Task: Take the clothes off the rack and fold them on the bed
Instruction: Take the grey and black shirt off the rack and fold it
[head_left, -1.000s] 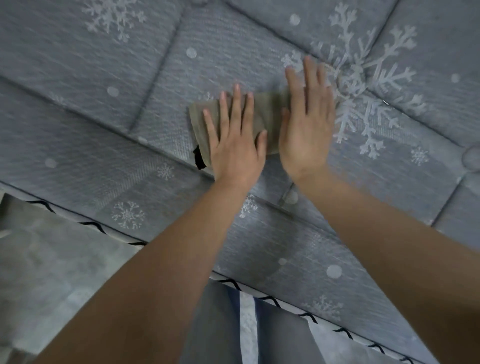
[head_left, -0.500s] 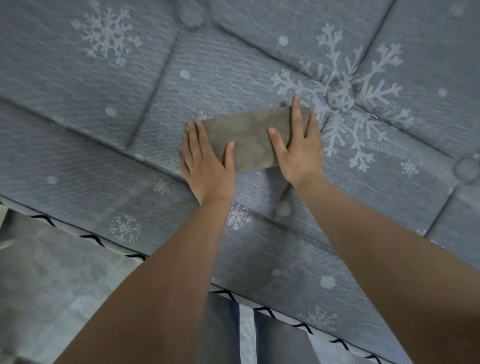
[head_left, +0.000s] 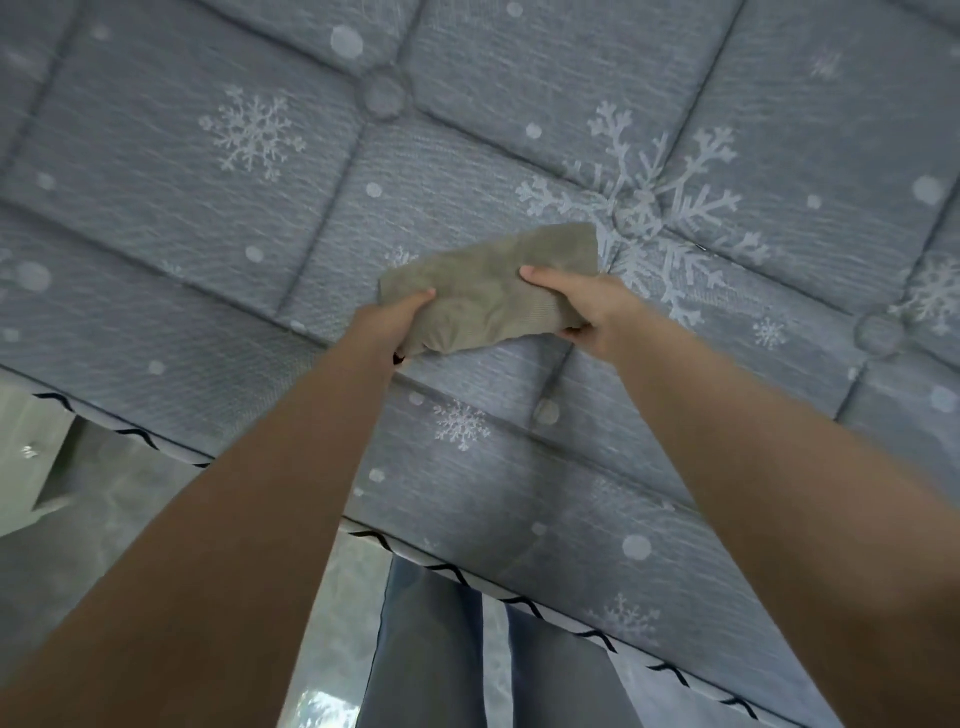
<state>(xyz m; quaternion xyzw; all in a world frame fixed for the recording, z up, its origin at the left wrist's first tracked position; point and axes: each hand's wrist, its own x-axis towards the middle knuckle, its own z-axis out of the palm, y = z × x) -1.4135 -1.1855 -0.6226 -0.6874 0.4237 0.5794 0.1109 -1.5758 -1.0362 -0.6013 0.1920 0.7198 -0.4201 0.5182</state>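
Two bare forearms are stretched over the bed (head_left: 249, 291). The folded cloth (head_left: 488, 291) is pinched at its ends by the left hand (head_left: 392, 325) and right hand (head_left: 587, 309), just above the mattress. If one grip is loosened, the folds could be lost.

You are in a home bedroom: a quilted grey mattress (head_left: 467, 156) printed with snowflakes (head_left: 252, 132) fills the view, above a marbled tile floor (head_left: 104, 519).

mattress (head_left: 467, 156) bare all round | obstacle: folded cloth (head_left: 488, 296)
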